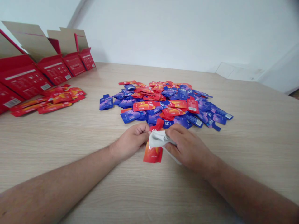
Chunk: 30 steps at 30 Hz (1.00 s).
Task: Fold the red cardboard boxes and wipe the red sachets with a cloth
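Note:
Between my hands, above the near part of the table, is a red-orange sachet point(153, 154). My left hand point(134, 138) pinches its left edge. In my right hand point(187, 146) is a folded white cloth point(157, 139), its front end lying across the middle of the sachet and covering part of it. Just beyond my hands spreads a heap of mixed sachets, some blue-purple point(129, 115), others red-orange point(144, 106). A single blue sachet point(106, 103) lies apart at the heap's left.
Several red cardboard boxes point(54, 69) with raised flaps stand in a row at the left. In front of them lies a smaller pile of red-orange sachets point(62, 97). A white wall point(163, 34) rises behind the wooden table point(93, 193). A flat white object point(238, 72) is at the back right.

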Tool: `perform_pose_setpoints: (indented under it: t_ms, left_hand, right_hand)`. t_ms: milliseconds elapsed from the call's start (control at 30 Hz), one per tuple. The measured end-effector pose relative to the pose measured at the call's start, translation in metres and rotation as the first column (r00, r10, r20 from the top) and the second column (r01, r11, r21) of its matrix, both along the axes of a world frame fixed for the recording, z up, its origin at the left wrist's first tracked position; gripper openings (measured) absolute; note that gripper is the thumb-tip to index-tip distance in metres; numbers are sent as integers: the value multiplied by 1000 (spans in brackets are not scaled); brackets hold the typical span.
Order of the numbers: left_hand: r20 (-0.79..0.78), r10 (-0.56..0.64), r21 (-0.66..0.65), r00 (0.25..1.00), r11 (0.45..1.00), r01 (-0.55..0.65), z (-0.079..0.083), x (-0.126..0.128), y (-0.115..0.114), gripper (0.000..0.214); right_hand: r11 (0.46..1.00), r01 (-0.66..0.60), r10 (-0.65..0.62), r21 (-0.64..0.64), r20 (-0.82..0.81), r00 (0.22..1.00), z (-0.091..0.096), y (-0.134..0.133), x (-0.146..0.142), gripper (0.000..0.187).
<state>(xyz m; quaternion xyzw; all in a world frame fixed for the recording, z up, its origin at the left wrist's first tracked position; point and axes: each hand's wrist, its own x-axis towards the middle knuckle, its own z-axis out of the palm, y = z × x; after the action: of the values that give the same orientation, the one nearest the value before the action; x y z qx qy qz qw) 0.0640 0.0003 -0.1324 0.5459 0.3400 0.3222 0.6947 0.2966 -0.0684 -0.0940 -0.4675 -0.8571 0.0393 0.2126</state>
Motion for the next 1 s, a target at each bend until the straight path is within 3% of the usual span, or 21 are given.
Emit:
perform_pose_setpoints:
  t_ms: [100,267,400,567,733,900,1000]
  left_hand:
    - [7,9,14,1000,1000,-9,1,0,0,45]
    - [-4,5,-4,1000,1000,-5,2,0,-1,47]
    - [7,-1,-7,1000,1000,1,0,0,0,45]
    - [15,2,-5,1000,1000,-2,-2,-1,2,47]
    - [49,7,-11,999,1000,-6,0,0,0,46]
    - [37,21,-20,999,1000,-20,1,0,0,46]
    - [33,14,-17,999,1000,-13,1,0,0,46]
  right_hand:
    - [995,-93,94,-31,29,995,-1,0,0,15]
    - [999,54,-54,9,-22,998,-2,3,2,14]
    - [995,-99,100,-23,28,995,0,1,0,14]
    - [999,40,-39,14,-41,998,-2,5,4,11]
    - [992,-121,121,-38,10,993,-2,4,2,12]
    - [999,31,-30,16,-39,999,-3,7,5,14]
    - [998,-60,60,-3,-5,998,-2,6,5,12]
